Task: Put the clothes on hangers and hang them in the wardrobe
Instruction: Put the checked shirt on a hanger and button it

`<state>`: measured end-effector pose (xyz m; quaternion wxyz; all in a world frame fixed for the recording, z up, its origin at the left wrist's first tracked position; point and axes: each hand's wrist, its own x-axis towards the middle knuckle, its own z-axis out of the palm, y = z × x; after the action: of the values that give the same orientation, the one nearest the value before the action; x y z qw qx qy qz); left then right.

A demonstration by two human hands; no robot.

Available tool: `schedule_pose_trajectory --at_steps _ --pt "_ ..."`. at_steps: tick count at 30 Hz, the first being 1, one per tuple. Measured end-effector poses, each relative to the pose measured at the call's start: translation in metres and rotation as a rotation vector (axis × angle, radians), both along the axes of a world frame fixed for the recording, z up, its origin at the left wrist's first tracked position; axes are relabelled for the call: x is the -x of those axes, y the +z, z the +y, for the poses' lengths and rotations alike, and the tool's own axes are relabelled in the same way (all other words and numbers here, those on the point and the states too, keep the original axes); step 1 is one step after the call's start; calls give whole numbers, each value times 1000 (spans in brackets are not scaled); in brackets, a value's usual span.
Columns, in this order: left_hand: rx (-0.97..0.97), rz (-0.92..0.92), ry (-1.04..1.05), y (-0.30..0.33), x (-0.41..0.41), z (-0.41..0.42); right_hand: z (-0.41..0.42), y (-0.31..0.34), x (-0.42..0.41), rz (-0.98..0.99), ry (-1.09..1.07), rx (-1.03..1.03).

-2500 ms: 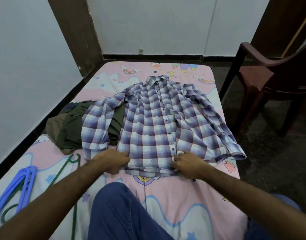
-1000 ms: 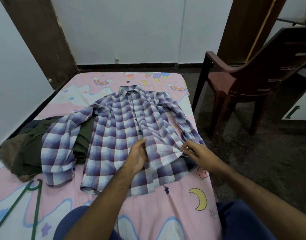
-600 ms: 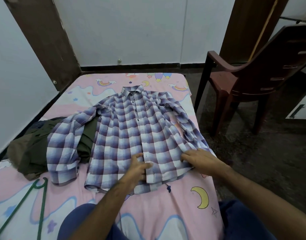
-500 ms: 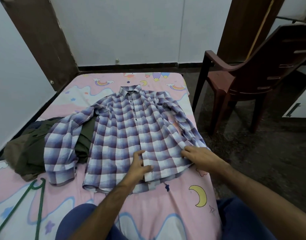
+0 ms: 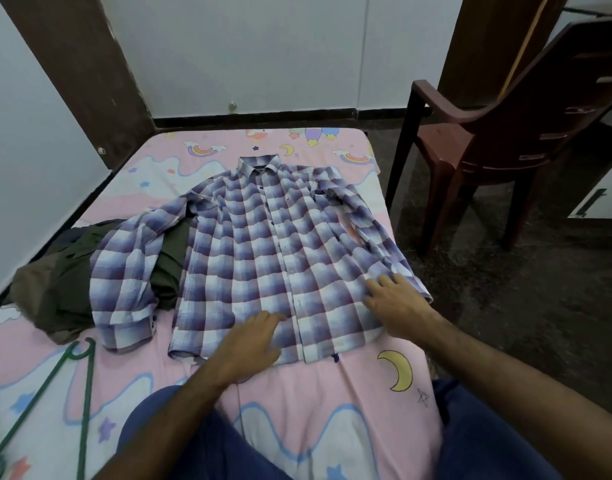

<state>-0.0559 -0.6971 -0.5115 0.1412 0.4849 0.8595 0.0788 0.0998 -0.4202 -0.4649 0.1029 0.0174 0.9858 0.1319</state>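
A purple and white checked shirt [image 5: 263,251] lies spread flat, front up and collar away from me, on a pink patterned bed [image 5: 332,410]. My left hand [image 5: 249,344] rests flat on the shirt's lower hem near the button strip. On the shirt's lower right side, by the right sleeve cuff, my right hand [image 5: 394,303] presses with straight fingers. A green hanger [image 5: 72,379] lies on the bed at the lower left, apart from both hands. The shirt's left sleeve drapes over a pile of dark olive clothes [image 5: 62,271].
A dark brown plastic chair [image 5: 488,140] stands on the dark floor to the right of the bed. White walls and a brown wooden post [image 5: 79,74] close off the far and left sides. My blue-trousered knees are at the bottom.
My hands left the hem, lifted and laid down the shirt's right front panel, and now both press flat on the lower part. The view has swung to the right.
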Motion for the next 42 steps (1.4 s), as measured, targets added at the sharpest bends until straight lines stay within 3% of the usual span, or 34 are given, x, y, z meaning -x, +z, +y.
schedule_pose_trajectory --at_steps 3,10,14,18,23,30,33,35,37,39,42 --pt "301 186 -173 -3 4 -11 -24 -15 4 -45 108 201" --pt "236 457 -198 -15 -24 10 -33 -52 10 121 111 79" --pt "239 369 -126 -3 -11 28 -7 -40 24 211 -1 217" --pt "217 327 -24 10 12 27 12 -26 24 57 89 290" --pt "366 445 -436 17 -2 8 -6 -21 8 -88 292 128" --pt "500 532 -703 15 -49 -17 -30 -39 -58 -89 656 64" --pt "525 258 -657 12 -64 -25 -39 -44 -73 -174 651 141" --pt "540 -44 -496 13 -57 -27 -49 -26 -69 -394 471 292" --pt "366 -279 -344 10 -42 -27 -59 -11 -56 -600 231 575" --pt "96 -403 -173 5 -28 -23 -68 -7 -35 -484 125 760" --pt "-208 -432 145 -6 -21 -9 -93 -21 2 -126 -90 808"
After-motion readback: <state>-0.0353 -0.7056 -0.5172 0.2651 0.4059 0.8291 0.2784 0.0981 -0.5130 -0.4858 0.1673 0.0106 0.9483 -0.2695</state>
